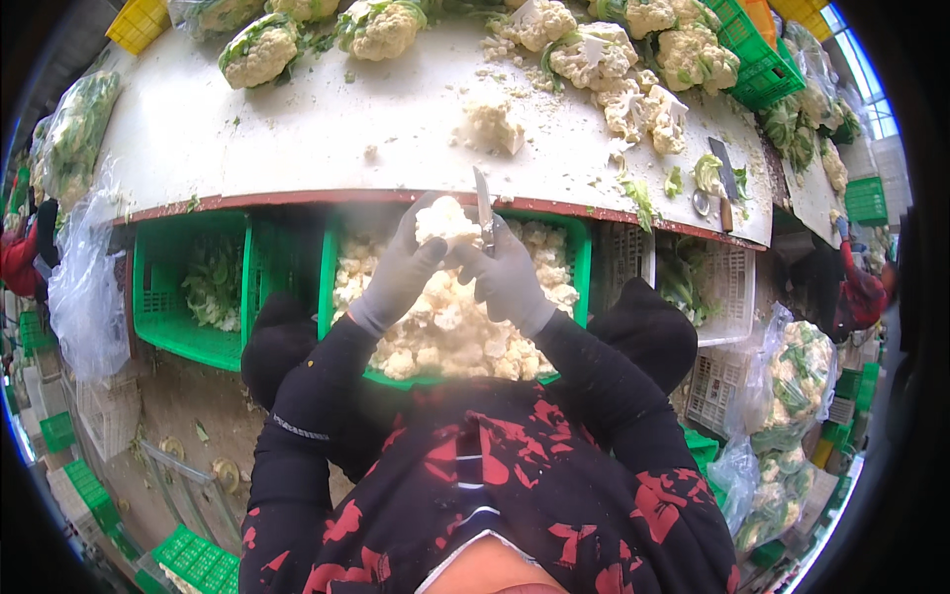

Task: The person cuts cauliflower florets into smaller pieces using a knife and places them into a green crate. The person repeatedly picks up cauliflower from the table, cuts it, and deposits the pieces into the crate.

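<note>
My left hand, in a pale glove, holds a cauliflower piece above a green plastic crate full of cut florets. My right hand, gloved too, grips a knife with its blade pointing up and away from me, close beside the piece. The fingers of both hands meet near the base of the piece. Beyond the red table edge, a trimmed cauliflower chunk lies on the white tabletop among crumbs.
Whole cauliflowers and cut heads line the table's far side. A cleaver lies at the right. Green and white crates with leaves flank my knees. Bagged cauliflowers stand at right. People in red work at both sides.
</note>
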Demonstrator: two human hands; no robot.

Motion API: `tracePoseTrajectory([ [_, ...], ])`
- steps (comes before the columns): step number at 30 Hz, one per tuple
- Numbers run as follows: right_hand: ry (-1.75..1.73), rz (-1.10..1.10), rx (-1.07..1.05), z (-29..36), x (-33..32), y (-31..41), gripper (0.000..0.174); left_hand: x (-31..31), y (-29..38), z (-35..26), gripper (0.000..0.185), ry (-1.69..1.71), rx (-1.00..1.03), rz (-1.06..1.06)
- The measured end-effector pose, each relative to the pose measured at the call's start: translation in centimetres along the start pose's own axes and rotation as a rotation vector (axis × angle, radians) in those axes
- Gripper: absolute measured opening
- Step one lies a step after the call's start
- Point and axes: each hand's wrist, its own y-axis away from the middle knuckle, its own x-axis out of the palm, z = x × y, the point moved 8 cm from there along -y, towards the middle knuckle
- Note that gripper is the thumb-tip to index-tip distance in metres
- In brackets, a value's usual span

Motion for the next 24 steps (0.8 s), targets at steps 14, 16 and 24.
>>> tracePoseTrajectory([
  [14, 0.606, -0.013, -0.127, -7.1, 2.2, 8.5, 0.025, 0.7, 7.1, 3.6, 0.077, -0.189, 0.162, -0.331],
  [16, 0.587, 0.027, -0.035, -8.3, 2.3, 8.2, 0.026, 0.7, 7.7, 5.9, 0.074, -0.168, 0.042, -0.346],
  [24, 0.279, 0.27, 0.447, -13.1, 1.8, 8.5, 0.031, -1.7, 9.9, 10.8, 0.059, 0.006, -0.082, -0.262],
])
